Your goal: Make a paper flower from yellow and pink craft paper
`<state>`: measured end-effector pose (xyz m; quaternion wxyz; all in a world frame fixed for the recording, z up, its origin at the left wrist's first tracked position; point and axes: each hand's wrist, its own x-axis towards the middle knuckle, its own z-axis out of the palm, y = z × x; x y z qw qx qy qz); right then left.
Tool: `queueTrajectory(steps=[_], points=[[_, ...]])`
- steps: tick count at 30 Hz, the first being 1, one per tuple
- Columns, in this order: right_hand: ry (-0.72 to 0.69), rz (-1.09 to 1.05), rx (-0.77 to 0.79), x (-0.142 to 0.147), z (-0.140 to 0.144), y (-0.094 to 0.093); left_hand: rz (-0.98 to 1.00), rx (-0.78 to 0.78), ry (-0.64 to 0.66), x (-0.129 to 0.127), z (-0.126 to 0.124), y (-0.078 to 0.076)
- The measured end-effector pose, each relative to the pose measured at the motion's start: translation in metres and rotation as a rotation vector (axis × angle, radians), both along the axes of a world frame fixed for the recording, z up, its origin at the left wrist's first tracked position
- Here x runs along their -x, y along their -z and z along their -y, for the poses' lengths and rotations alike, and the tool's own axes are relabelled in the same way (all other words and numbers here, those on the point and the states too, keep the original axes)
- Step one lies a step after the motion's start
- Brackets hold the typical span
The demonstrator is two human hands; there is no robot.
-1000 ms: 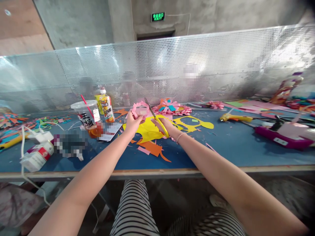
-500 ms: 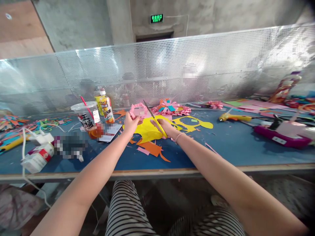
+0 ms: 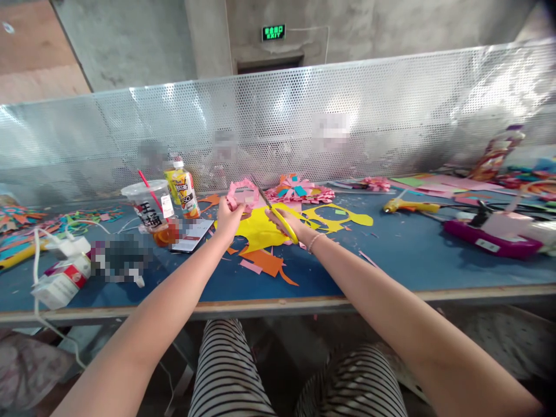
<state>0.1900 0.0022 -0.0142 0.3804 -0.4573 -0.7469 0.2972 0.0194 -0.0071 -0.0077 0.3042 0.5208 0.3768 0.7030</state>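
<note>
Between the fingers of my left hand [image 3: 230,215] is a curled pink paper strip [image 3: 248,184], bent into a ring with notched edges. My right hand [image 3: 290,223] grips yellow-handled scissors [image 3: 284,222], their blades pointing up and left close to the strip's right side. Whether the blades touch the paper I cannot tell. Beneath both hands lies a cut yellow sheet [image 3: 256,233]. Just behind the scissors sits a pink and blue paper flower [image 3: 295,190]. Orange paper scraps [image 3: 266,262] lie nearer the table's front edge.
On the left stand a plastic drink cup [image 3: 150,202] with a straw and a juice bottle [image 3: 186,194]. A yellow glue gun [image 3: 408,207] and a purple power strip [image 3: 490,238] lie on the right. A perforated metal screen [image 3: 382,121] runs along the back.
The scissors have turned slightly, with their handles lower and further right against my hand. My left hand still holds the pink strip. The whole view has shifted a little.
</note>
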Motion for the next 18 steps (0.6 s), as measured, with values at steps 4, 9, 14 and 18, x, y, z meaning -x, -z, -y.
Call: queueTrajectory(steps=[4, 9, 14, 18], points=[[0.000, -0.008, 0.007, 0.0009, 0.0013, -0.0010, -0.028, 0.002, 0.011, -0.0011, 0.0024, -0.0007], [-0.009, -0.007, 0.008, 0.0014, 0.0044, -0.0025, -0.050, 0.001, -0.007, -0.0007, 0.0024, 0.0000], [-0.005, -0.010, 0.048, 0.0021, 0.0036, -0.0024, -0.065, -0.017, 0.014, -0.0017, 0.0015, 0.0009], [0.003, 0.005, 0.050, 0.0019, 0.0032, -0.0025, -0.059, -0.010, 0.007, -0.0014, 0.0012, -0.0001]])
